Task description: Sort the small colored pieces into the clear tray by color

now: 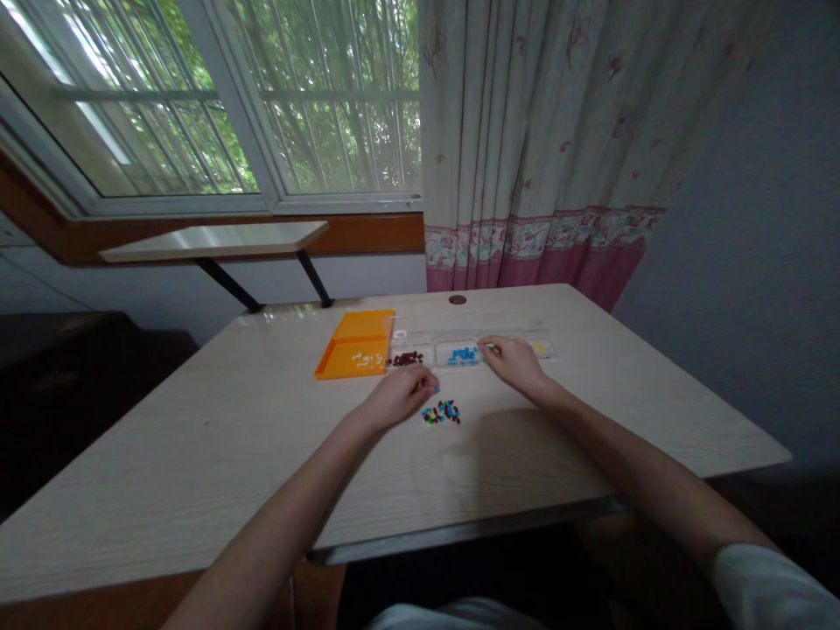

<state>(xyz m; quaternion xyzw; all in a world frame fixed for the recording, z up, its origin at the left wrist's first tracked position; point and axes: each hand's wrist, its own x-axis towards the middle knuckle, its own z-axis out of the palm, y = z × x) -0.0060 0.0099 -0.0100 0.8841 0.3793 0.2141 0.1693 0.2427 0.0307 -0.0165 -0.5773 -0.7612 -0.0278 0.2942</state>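
My left hand [402, 394] is closed in a pinch near the front of the clear box, with a small blue piece [437, 388] at its fingertips. Just in front of it on the table lies a mixed pile of small pieces [442, 412], brown, blue, green and yellow. Over the clear compartment box [430, 348], my right hand [515, 363] has its fingers pinched; what they hold, if anything, is too small to name. Blue pieces [463, 355] lie in the compartment left of that hand, brown pieces [407, 359] further left, and yellow pieces [538, 348] to its right, partly hidden.
An open orange box [358, 325] with several white pieces [366, 359] stands left of the clear box. A raised shelf [223, 238] is fixed at the back left of the wooden table [262, 437]. Behind are a window and a curtain [525, 157].
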